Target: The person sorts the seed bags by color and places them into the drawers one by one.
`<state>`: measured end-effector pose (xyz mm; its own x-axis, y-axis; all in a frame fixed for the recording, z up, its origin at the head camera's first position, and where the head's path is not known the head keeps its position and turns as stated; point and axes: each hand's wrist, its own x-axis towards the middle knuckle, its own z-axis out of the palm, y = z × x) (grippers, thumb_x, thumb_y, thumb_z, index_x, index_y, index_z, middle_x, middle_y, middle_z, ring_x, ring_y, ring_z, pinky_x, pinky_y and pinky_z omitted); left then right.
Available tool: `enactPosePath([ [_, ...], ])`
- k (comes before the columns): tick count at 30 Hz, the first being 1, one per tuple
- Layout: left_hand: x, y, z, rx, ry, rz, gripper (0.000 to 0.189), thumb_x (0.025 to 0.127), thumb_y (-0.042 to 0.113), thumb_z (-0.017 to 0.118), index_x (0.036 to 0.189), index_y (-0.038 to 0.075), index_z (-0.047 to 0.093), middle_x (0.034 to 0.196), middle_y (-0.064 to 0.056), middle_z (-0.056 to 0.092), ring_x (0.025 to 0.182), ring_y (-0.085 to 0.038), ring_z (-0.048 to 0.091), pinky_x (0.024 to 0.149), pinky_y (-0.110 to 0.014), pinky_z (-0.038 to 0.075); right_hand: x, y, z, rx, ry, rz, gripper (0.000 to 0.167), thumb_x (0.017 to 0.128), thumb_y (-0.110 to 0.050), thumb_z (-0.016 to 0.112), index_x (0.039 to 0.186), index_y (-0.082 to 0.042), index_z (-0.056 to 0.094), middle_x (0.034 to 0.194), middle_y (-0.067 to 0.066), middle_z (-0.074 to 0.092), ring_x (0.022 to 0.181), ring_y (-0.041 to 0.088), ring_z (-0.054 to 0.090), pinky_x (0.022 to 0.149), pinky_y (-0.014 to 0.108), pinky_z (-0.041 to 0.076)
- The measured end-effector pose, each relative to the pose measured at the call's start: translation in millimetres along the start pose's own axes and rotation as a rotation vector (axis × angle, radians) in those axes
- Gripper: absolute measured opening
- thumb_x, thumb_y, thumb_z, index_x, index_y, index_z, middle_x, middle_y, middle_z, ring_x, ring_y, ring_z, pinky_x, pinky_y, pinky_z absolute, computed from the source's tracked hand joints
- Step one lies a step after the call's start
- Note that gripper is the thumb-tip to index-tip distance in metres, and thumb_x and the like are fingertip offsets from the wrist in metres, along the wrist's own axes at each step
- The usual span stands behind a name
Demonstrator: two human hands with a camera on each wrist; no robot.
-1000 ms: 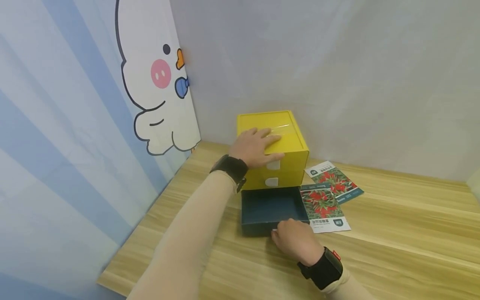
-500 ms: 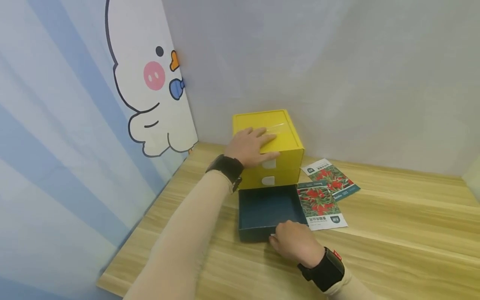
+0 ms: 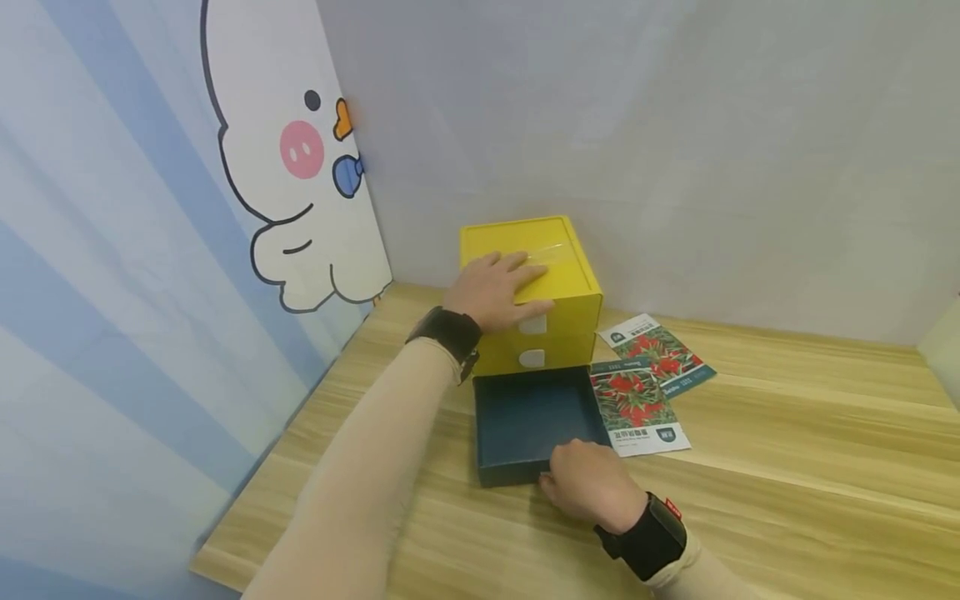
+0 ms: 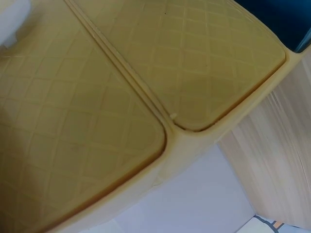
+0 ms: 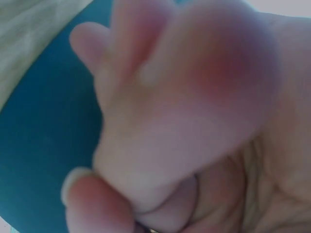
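Observation:
A yellow drawer box (image 3: 579, 315) stands against the back wall, its upper fronts carrying white handles. My left hand (image 3: 493, 292) rests on its top with fingers spread and the thumb over the front edge. The bottom drawer (image 3: 525, 417), dark teal inside, is pulled out towards me. At its front, right of the middle, my right hand (image 3: 588, 483) holds the drawer with curled fingers that hide the handle. Yellow quilted drawer fronts (image 4: 116, 97) fill the left wrist view. In the right wrist view, the curled right hand (image 5: 170, 111) is blurred against the teal drawer (image 5: 43, 136).
Two packets with red-flower pictures lie overlapping on the wooden table (image 3: 787, 433), right of the drawer: a near packet (image 3: 637, 408) and a far packet (image 3: 663, 358). A striped curtain (image 3: 112, 292) and a cartoon duck panel (image 3: 292, 208) border the left.
The bottom drawer has slid a little further out towards me with my right hand on it. My left hand stays on the box top. The head view has shifted slightly.

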<state>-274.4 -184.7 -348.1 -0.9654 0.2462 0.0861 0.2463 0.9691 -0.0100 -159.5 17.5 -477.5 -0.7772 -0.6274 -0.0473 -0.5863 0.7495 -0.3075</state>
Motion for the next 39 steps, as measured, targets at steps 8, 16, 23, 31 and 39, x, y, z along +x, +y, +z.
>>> enactPosePath([
  [8, 2.2, -5.0, 1.1, -0.003, -0.004, 0.005, 0.072, 0.101, 0.072, 0.044, 0.163, 0.036, 0.036, 0.173, -0.002, 0.03, 0.159, -0.037, 0.03, 0.132, -0.053, 0.023, -11.3, -5.0, -32.8, 0.116, -0.027, 0.007, 0.049, 0.098, -0.029, 0.069, 0.053, -0.016, 0.055, 0.052, -0.004, 0.047, 0.048, 0.014, 0.048, 0.047, 0.03, 0.035],
  [16, -2.3, -8.7, -0.7, -0.017, 0.002, 0.014, 0.072, 0.101, 0.072, 0.044, 0.163, 0.036, 0.036, 0.173, -0.001, 0.03, 0.159, -0.037, 0.03, 0.132, -0.053, 0.022, -20.5, 27.1, -73.0, 0.233, 0.228, 0.051, 0.025, 0.104, -0.029, 0.064, 0.088, -0.012, 0.075, 0.066, -0.005, 0.06, 0.056, 0.009, 0.049, 0.056, 0.025, 0.038],
  [23, -4.9, -10.4, -0.4, -0.008, -0.004, 0.032, 0.072, 0.101, 0.072, 0.043, 0.163, 0.037, 0.035, 0.173, -0.001, 0.03, 0.159, -0.037, 0.03, 0.132, -0.052, 0.023, -21.5, 75.2, -80.7, 0.227, 0.311, 0.27, 0.04, 0.106, -0.038, 0.06, 0.11, -0.001, 0.073, 0.081, 0.006, 0.072, 0.066, 0.016, 0.06, 0.059, 0.03, 0.045],
  [31, -7.2, -10.3, 0.2, -0.029, -0.004, 0.03, 0.072, 0.101, 0.072, 0.044, 0.163, 0.036, 0.036, 0.173, -0.001, 0.03, 0.158, -0.037, 0.03, 0.132, -0.053, 0.023, -18.2, 120.7, -70.5, 0.181, 0.179, 0.389, 0.053, 0.103, -0.047, 0.06, 0.08, 0.0, 0.068, 0.063, 0.006, 0.056, 0.057, 0.016, 0.048, 0.051, 0.029, 0.036],
  [39, -3.9, -11.9, 0.8, -0.014, 0.021, 0.04, 0.072, 0.101, 0.072, 0.045, 0.163, 0.035, 0.037, 0.172, -0.002, 0.032, 0.157, -0.036, 0.032, 0.132, -0.052, 0.025, -13.8, 130.0, -66.3, 0.15, 0.083, 0.408, 0.056, 0.103, -0.048, 0.058, 0.095, 0.004, 0.077, 0.077, 0.012, 0.07, 0.063, 0.021, 0.058, 0.052, 0.031, 0.042],
])
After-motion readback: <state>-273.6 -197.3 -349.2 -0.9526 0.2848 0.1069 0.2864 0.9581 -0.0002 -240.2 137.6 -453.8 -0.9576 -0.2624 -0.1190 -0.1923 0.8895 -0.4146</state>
